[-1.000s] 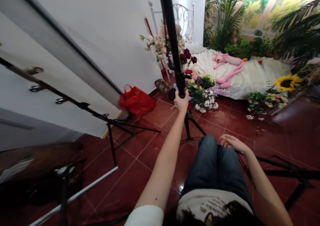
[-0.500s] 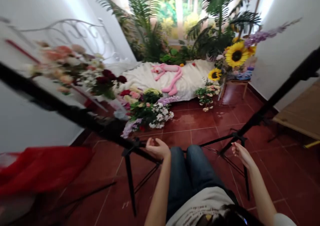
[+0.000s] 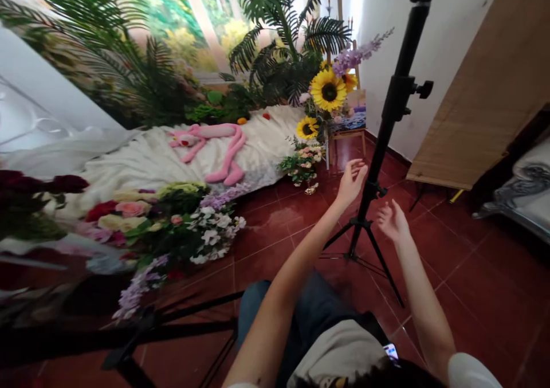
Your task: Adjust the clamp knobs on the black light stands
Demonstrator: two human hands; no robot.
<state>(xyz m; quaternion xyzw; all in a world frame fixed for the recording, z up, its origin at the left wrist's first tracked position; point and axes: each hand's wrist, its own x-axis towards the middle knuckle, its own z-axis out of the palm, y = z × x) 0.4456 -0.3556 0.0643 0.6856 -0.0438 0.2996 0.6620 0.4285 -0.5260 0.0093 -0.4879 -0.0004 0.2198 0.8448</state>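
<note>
1. Locate the black stand [image 3: 380, 141]. We find it ahead and to our right, standing on the red tile floor [image 3: 462, 296]; its upper end runs out of view.
2. Check our left hand [image 3: 351, 184]. It is raised just beside the pole, with fingers parted and nothing held. We cannot tell whether the fingertips touch the pole.
3. Check our right hand [image 3: 393, 222]. It is on the other side of the pole, apart from it, with fingers loosely curled and the palm bare.
4. Record what is done. We see the stand's legs spread on the tiles and its pole upright, with the upper knob [image 3: 424, 89] and the lower knob [image 3: 381, 192] fitted.
5. Record what is left. We have neither hand closed around the pole or on a knob; how tightly the knobs are set cannot be judged.
6. Note the surroundings. A second stand [image 3: 129, 339] is at our lower left. Farther off, a pink plush toy [image 3: 219, 133] lies on white cloth [image 3: 114, 170], with sunflowers [image 3: 329, 91] beyond its right end.
</note>
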